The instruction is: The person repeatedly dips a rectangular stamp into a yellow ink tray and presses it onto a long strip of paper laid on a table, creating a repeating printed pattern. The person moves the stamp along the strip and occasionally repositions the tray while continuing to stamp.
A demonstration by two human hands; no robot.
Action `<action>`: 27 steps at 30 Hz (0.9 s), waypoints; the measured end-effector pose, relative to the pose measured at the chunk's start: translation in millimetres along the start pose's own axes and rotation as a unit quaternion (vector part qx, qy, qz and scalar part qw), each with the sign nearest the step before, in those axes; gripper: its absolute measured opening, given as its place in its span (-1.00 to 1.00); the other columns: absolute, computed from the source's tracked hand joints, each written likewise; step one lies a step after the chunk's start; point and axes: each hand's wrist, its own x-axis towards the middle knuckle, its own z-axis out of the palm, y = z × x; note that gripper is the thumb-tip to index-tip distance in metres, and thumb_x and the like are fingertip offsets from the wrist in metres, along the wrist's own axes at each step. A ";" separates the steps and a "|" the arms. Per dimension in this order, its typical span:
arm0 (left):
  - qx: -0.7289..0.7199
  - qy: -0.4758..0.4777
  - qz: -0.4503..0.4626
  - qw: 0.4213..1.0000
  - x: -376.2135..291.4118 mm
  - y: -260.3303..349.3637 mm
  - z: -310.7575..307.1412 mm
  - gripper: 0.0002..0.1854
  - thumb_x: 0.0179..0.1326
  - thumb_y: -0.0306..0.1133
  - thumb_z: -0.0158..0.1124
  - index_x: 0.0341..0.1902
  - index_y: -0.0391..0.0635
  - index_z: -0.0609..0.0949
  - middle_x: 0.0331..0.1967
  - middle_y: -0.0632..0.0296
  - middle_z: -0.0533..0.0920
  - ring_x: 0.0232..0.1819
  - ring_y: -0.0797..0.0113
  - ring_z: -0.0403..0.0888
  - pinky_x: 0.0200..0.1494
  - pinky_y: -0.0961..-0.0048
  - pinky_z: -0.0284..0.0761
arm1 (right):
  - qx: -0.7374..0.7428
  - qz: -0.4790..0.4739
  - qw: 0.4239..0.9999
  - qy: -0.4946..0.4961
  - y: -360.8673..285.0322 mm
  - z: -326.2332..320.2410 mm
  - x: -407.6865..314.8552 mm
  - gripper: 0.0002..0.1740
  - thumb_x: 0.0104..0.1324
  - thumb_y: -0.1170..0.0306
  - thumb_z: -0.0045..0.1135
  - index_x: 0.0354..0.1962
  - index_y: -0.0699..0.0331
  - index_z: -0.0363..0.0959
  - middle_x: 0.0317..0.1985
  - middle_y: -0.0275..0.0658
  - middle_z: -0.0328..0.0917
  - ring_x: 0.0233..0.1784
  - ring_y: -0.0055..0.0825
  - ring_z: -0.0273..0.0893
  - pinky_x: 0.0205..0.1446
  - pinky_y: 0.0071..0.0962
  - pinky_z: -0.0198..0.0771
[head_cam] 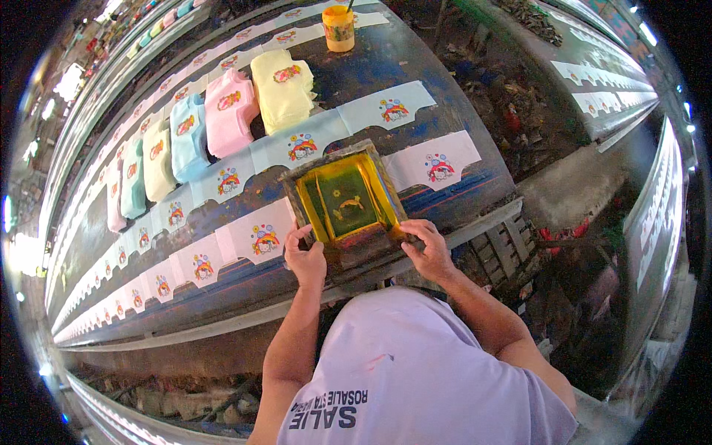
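Both my hands hold a small screen-printing frame (349, 189) with yellow ink along its inner edges. Through its mesh a small printed motif shows. My left hand (306, 253) pinches the near left corner between thumb and fingers. At the near right corner my right hand (427, 249) grips the frame the same way. The frame lies over the near row of fabric pieces and covers part of it. To its left is a pale pink cut piece (261, 240) with a colourful cartoon print; a similar white-pink piece (441, 161) lies to its right.
Behind the frame runs a row of pale blue printed pieces (303, 146) on the long dark table (467, 111). Stacks of yellow (281, 97), pink (229, 119) and blue cloth (188, 144) stand beyond. An ink tub (338, 33) with a stick sits at the far end.
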 end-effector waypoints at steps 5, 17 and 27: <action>-0.062 -0.004 -0.024 0.998 -1.1 -7.5 3.2 -0.56 0.06 -0.73 0.40 0.06 -0.18 0.78 0.60 -0.23 0.62 0.58 0.02 0.63 0.63 0.19 0.44 | -0.010 -0.033 0.999 -0.010 -0.9 -9.6 2.0 -0.51 0.37 0.61 0.48 0.25 0.27 0.69 0.33 -0.05 0.70 0.48 0.00 0.63 0.58 -0.06 0.51; -0.096 -0.024 -0.081 0.992 0.5 -7.1 -5.5 -0.49 0.06 -0.75 0.44 0.14 -0.19 0.78 0.67 -0.15 0.56 0.57 0.15 0.62 0.59 0.28 0.48 | -0.063 -0.158 0.983 -0.074 -26.4 -10.9 14.3 -0.61 0.41 0.48 0.45 0.18 0.21 0.70 0.28 -0.11 0.67 0.41 0.06 0.61 0.54 0.09 0.53; -0.120 -0.040 -0.134 0.983 3.2 -9.4 -7.9 -0.43 0.07 -0.79 0.46 0.21 -0.17 0.77 0.68 -0.08 0.55 0.53 0.19 0.64 0.56 0.29 0.54 | -0.187 -0.224 0.937 -0.191 -47.4 24.3 44.9 -0.51 0.41 0.43 0.22 0.28 0.22 0.68 0.24 -0.13 0.66 0.38 -0.03 0.59 0.53 -0.02 0.50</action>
